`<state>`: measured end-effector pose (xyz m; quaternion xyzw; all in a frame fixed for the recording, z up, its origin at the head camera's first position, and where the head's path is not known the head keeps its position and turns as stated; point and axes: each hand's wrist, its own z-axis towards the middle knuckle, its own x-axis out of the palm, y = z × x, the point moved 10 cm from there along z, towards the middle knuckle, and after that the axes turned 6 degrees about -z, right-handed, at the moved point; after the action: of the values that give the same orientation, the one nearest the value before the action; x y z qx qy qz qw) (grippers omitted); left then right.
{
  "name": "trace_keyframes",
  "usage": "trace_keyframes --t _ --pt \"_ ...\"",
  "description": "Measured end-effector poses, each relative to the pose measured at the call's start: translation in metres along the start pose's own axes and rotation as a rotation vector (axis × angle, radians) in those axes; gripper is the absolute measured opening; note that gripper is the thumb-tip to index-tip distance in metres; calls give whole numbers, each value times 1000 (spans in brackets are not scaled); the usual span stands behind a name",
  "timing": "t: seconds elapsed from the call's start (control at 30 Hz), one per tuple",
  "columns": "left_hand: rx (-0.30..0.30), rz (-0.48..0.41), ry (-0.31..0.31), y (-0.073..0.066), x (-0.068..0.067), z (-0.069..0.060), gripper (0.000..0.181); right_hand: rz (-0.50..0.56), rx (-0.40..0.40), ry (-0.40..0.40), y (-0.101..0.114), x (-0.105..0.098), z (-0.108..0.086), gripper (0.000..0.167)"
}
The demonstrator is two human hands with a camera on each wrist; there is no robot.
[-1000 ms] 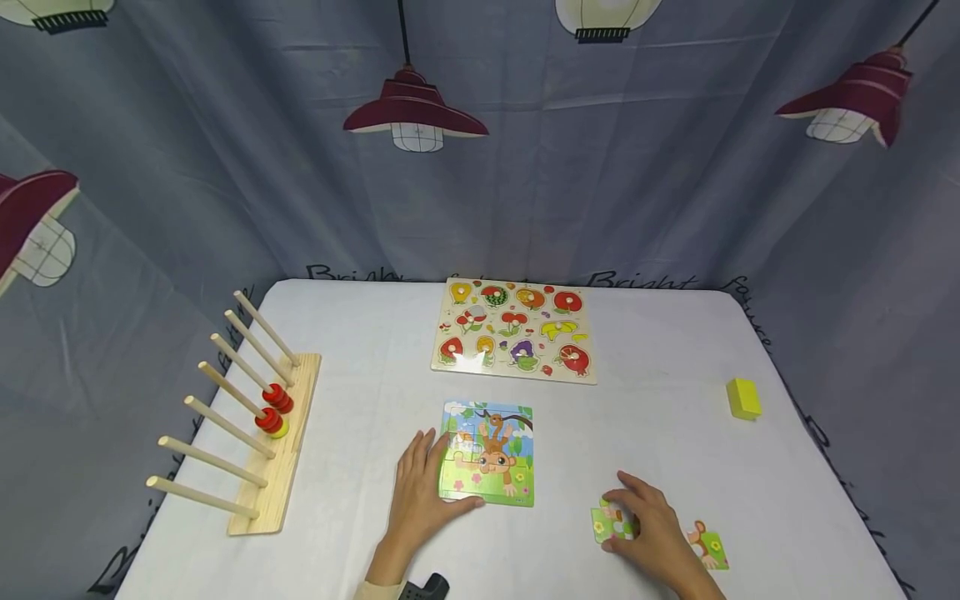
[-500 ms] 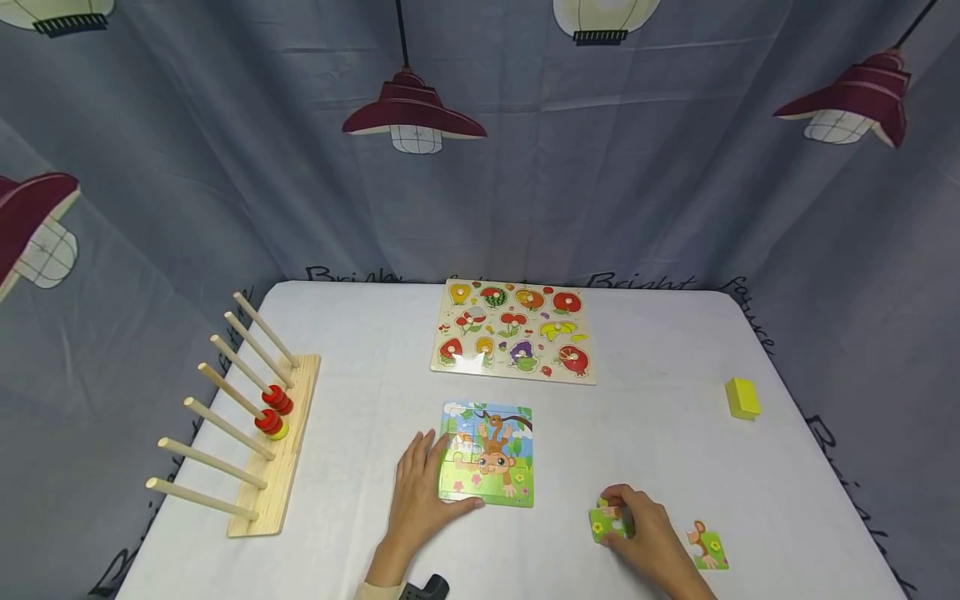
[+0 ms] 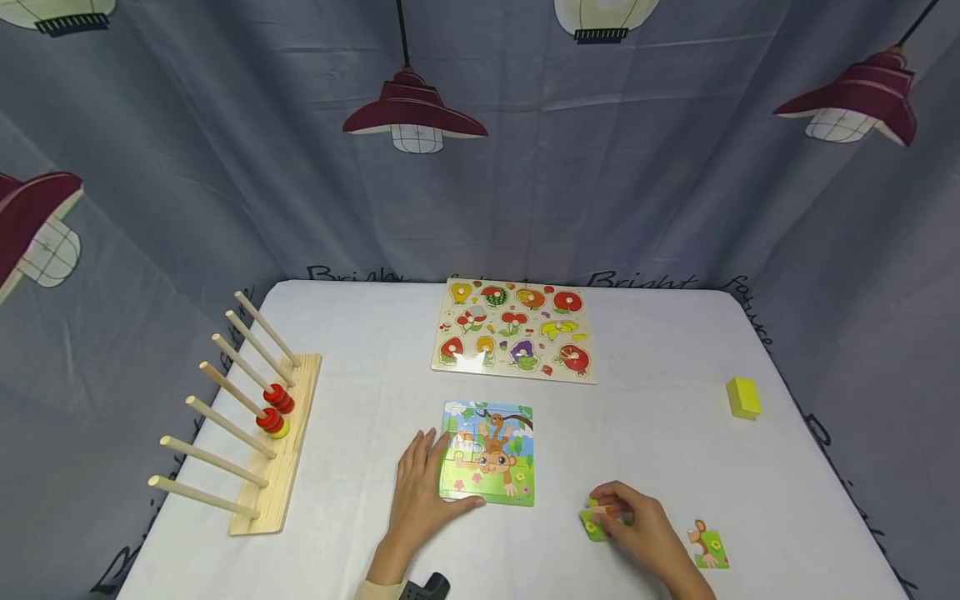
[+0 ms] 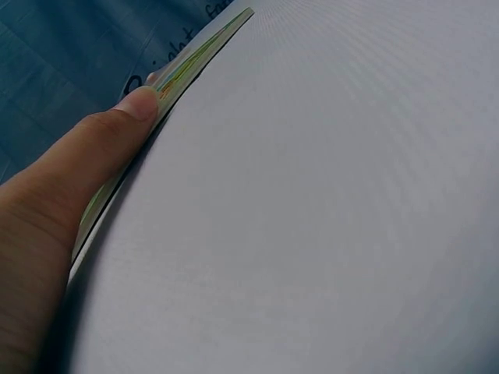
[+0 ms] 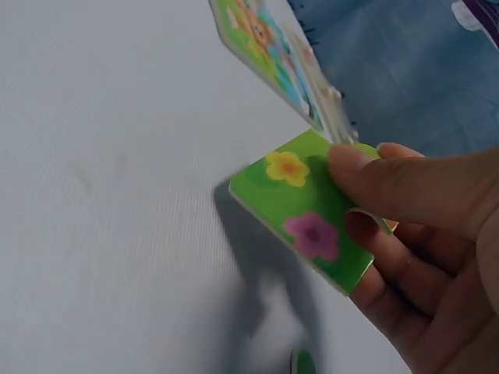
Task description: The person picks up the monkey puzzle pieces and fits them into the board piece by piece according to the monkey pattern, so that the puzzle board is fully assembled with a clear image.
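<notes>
In the head view, my left hand [image 3: 420, 496] rests at the lower left corner of a monkey jigsaw puzzle [image 3: 487, 454], straight fingers along its left side. The left wrist view shows the thumb [image 4: 129, 117] touching the board's edge. To the right, my right hand [image 3: 648, 533] pinches a green puzzle piece [image 5: 300, 202] with a yellow and a pink flower, between thumb and fingers. It is tilted and casts a shadow on the white cloth. Another puzzle piece [image 3: 708, 546], with part of a monkey and a yellow flower, lies right of that hand.
A wooden fruit puzzle board [image 3: 514, 331] lies behind the monkey puzzle. On the left stands a wooden peg rack [image 3: 288, 442] with long pegs and several red and yellow rings [image 3: 278, 398]. A yellow block [image 3: 743, 398] sits at the far right.
My right hand has shifted slightly left, and the piece in it has turned and tilted. The left hand and the monkey puzzle have stayed in place.
</notes>
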<state>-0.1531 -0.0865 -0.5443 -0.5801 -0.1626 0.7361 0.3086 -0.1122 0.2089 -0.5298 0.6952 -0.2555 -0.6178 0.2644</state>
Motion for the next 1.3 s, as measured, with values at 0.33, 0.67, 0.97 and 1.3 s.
trace_keyframes --t 0.33,0.67,0.97,1.3 --pt "13 8 6 -1 1 0 108 394 183 -14 10 40 21 33" --pt "1 14 23 0 4 2 107 499 133 25 68 80 48 30" --pt "6 26 17 1 2 0 107 493 61 48 111 94 63 28" --pt "68 35 -39 -3 -2 0 106 402 15 26 111 124 77 26"
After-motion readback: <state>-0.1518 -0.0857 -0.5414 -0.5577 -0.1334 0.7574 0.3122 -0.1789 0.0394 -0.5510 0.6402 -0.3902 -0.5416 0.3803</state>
